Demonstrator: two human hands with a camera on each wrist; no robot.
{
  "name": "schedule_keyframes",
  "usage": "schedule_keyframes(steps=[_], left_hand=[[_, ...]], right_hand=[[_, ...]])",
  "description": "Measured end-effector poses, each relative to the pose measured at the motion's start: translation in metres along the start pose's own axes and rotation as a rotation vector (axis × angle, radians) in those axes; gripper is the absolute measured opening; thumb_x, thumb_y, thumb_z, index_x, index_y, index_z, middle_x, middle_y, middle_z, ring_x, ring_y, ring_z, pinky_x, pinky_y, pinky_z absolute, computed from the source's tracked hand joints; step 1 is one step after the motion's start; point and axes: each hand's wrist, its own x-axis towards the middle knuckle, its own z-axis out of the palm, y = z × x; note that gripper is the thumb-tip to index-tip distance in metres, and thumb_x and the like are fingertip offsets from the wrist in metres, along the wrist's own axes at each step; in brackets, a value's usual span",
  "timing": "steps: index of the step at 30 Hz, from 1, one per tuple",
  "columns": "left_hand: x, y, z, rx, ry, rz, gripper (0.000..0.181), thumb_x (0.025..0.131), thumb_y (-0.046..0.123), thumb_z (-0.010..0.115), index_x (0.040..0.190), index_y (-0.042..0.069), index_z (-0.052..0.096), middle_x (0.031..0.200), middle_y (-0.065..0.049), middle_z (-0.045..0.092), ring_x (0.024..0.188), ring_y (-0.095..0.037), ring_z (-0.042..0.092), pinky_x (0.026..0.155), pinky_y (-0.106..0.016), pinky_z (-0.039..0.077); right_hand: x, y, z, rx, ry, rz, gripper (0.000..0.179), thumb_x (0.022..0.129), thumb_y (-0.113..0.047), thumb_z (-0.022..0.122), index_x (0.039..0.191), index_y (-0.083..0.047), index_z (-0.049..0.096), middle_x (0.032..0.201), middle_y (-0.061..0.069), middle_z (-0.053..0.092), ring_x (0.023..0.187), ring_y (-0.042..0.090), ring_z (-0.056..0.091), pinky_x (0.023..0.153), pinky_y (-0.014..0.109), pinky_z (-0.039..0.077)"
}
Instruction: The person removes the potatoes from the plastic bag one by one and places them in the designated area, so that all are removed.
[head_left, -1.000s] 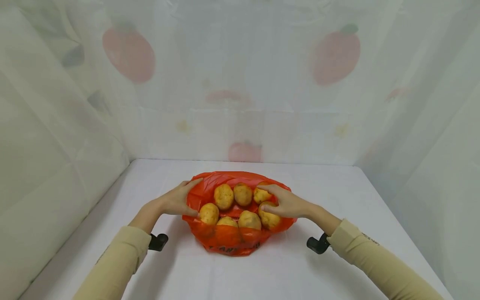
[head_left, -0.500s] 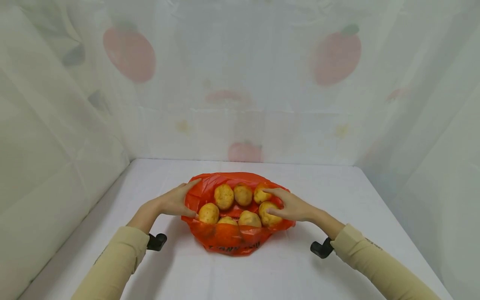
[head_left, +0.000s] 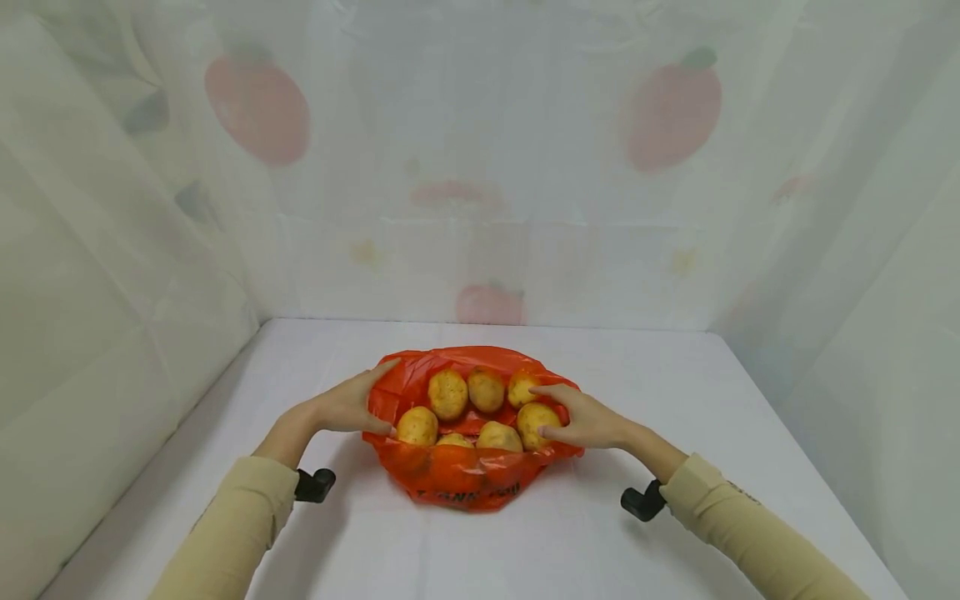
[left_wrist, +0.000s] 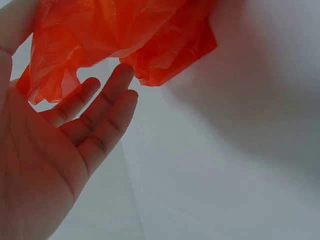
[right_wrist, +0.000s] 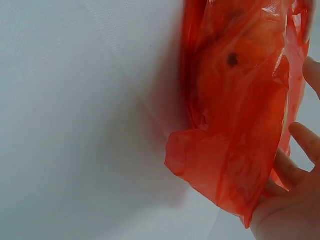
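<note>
A red translucent plastic bag [head_left: 465,481] with dark lettering lies wide-mouthed on the white table. Several yellow-brown potatoes [head_left: 448,394] show in its mouth, the front ones partly hidden by the near side. At the bag's left rim, my left hand [head_left: 348,404] touches the plastic with thumb and index finger spread. The left wrist view shows its other fingers [left_wrist: 115,107] fairly straight below the bag's edge. My right hand [head_left: 588,417] rests at the right rim, thumb and index finger reaching over it beside a potato [head_left: 536,423]. Its fingers look spread and loosely bent in the right wrist view.
The white-covered table [head_left: 480,554] is bounded behind by a pale curtain [head_left: 480,150] with faded fruit prints. More sheeting hangs along the left [head_left: 97,333] and right sides. Each forearm carries a black wrist camera mount [head_left: 643,502].
My right hand has shifted slightly down, and the bag's right rim has drawn in a little toward the potatoes. The left hand has barely moved.
</note>
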Motion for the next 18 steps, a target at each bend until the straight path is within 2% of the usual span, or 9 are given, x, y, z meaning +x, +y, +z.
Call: schedule_keyframes(steps=[8, 14, 18], left_hand=[[0.0017, -0.0020, 0.0013, -0.045, -0.019, -0.027, 0.106, 0.067, 0.036, 0.080, 0.148, 0.021, 0.013, 0.144, -0.014, 0.031, 0.126, -0.034, 0.036, 0.099, -0.052, 0.038], [0.0021, -0.0035, 0.0007, -0.069, -0.023, -0.038, 0.106, 0.068, 0.036, 0.079, 0.148, 0.024, 0.012, 0.144, -0.015, 0.031, 0.125, -0.034, 0.037, 0.098, -0.052, 0.039], [0.0019, -0.0038, 0.0007, -0.089, -0.029, -0.038, 0.105, 0.068, 0.035, 0.079, 0.148, 0.024, 0.012, 0.144, -0.015, 0.032, 0.124, -0.034, 0.038, 0.098, -0.052, 0.039]], right_hand=[[0.0014, 0.0026, 0.0011, 0.044, 0.002, 0.059, 0.063, 0.085, -0.036, 0.064, 0.137, -0.009, 0.041, 0.136, 0.010, 0.043, 0.126, 0.029, 0.039, 0.102, 0.052, 0.034], [0.0022, 0.0050, 0.0018, 0.029, 0.002, 0.040, 0.059, 0.085, -0.034, 0.064, 0.133, -0.006, 0.045, 0.132, 0.011, 0.047, 0.121, 0.028, 0.043, 0.100, 0.050, 0.036], [0.0017, 0.0065, 0.0036, 0.029, -0.026, 0.077, 0.058, 0.085, -0.035, 0.064, 0.133, -0.009, 0.045, 0.131, 0.010, 0.047, 0.118, 0.027, 0.044, 0.098, 0.049, 0.039]])
